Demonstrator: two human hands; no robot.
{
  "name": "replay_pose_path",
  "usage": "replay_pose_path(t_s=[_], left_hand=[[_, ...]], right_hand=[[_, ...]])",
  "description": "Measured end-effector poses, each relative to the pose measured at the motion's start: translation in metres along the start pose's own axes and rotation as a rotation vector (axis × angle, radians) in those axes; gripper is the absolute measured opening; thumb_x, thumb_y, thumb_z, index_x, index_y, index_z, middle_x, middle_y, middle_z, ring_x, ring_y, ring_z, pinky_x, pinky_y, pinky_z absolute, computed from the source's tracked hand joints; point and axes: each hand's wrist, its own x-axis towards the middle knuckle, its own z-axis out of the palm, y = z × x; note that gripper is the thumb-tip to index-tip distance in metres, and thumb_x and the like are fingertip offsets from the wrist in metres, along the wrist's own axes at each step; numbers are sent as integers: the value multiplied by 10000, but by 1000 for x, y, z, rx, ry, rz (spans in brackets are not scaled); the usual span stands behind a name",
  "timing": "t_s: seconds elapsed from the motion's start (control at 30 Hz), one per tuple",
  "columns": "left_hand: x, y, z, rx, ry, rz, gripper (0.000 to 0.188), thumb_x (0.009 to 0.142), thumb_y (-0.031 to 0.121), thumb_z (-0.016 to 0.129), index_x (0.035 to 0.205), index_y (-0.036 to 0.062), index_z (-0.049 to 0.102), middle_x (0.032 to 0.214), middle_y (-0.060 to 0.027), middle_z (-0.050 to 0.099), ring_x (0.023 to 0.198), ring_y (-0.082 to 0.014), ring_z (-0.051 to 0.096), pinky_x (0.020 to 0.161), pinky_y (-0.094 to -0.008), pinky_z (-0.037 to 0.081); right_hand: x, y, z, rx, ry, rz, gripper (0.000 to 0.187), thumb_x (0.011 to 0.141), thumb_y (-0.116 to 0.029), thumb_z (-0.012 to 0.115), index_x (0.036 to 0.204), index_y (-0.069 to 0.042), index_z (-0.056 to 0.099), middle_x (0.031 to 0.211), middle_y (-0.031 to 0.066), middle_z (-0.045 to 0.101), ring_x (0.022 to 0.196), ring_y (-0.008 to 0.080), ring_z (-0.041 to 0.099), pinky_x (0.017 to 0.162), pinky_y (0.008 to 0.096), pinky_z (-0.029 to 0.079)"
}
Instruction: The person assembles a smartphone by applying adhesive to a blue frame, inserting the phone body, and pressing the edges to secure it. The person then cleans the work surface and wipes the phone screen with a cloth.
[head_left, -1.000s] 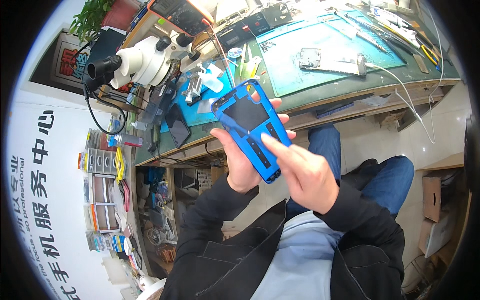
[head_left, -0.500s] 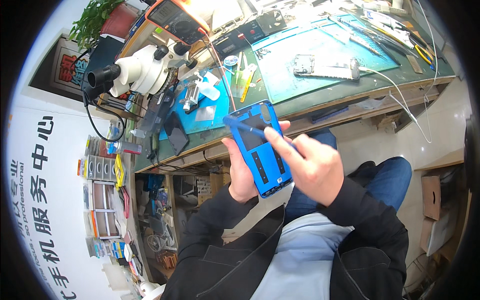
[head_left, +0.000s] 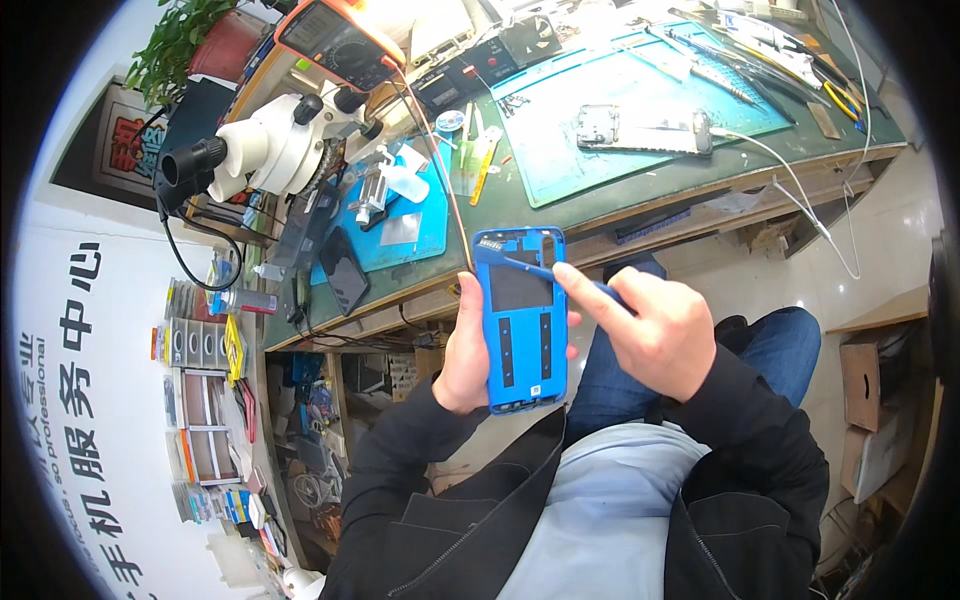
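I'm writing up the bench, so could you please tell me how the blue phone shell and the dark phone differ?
The blue phone shell is bright blue with two long black strips, while the dark phone looks plain black. The blue phone shell is held in the left hand; the dark phone lies on the workbench. Both are flat and oblong.

One blue phone shell [head_left: 526, 345], one brush [head_left: 530, 267], one microscope [head_left: 270, 148], two mats [head_left: 545, 175]

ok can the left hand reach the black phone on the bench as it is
Probably not: the left hand is holding the blue phone shell, though nothing seems to cover the black phone.
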Motion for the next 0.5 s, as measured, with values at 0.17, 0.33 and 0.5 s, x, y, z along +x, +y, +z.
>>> replay_pose_path(t_s=[0.17,0.33,0.5], left_hand=[[-2,2,-5,5,-22,-21,903,999,771,176,1564,96,375,1465,-171,533,1202,-260,621,934,-458,589],[-3,5,-9,-22,-71,-32,934,983,794,185,1568,88,363,1460,-172,533,1204,-260,620,936,-469,588],[-2,3,-10,-126,-122,-102,916,994,779,190,1571,87,357,1463,-166,533,1197,-261,624,934,-476,589]], right_hand=[[-2,13,1,-30,63,73,643,779,-59,666,1410,-185,647,701,25,456,583,184,564,520,334,491],[-4,29,1,-62,119,196,624,773,-39,661,1382,-173,667,701,32,467,557,203,557,508,336,492],[-4,16,4,-9,56,120,643,769,-22,661,1395,-170,655,705,30,474,573,195,567,515,336,496]])
